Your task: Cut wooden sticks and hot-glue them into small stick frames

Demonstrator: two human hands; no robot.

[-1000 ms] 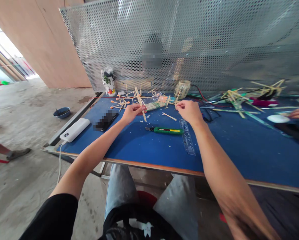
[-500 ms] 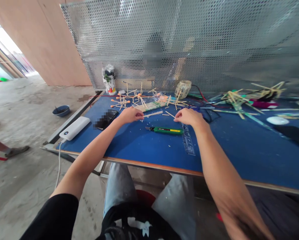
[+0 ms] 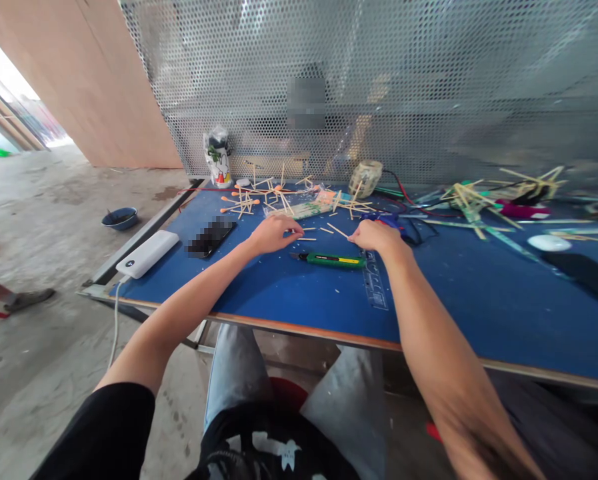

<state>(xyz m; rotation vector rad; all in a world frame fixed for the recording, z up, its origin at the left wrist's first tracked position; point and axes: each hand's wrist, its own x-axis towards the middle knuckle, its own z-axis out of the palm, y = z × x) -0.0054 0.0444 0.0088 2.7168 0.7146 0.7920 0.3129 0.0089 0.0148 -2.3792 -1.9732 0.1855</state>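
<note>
A perforated metal screen (image 3: 429,87) backs a blue table (image 3: 479,293) on a bare concrete floor. Only the head view shows it. The left hand (image 3: 273,233) rests low on the table, fingers curled and pinched over a short wooden stick (image 3: 306,239) lying just beside its fingertips. The right hand (image 3: 376,235) is loosely closed next to another thin stick (image 3: 337,230); I cannot tell whether it actually grips anything. A green utility knife (image 3: 329,259) lies between and just in front of both hands, a clear ruler (image 3: 376,283) under the right wrist. More sticks (image 3: 279,193) pile up behind. Such sticks look light, stiff and easy to snap, so a fingertip pinch near the middle seems best. A phone (image 3: 211,237) and power bank (image 3: 146,253) sit to the left.
</note>
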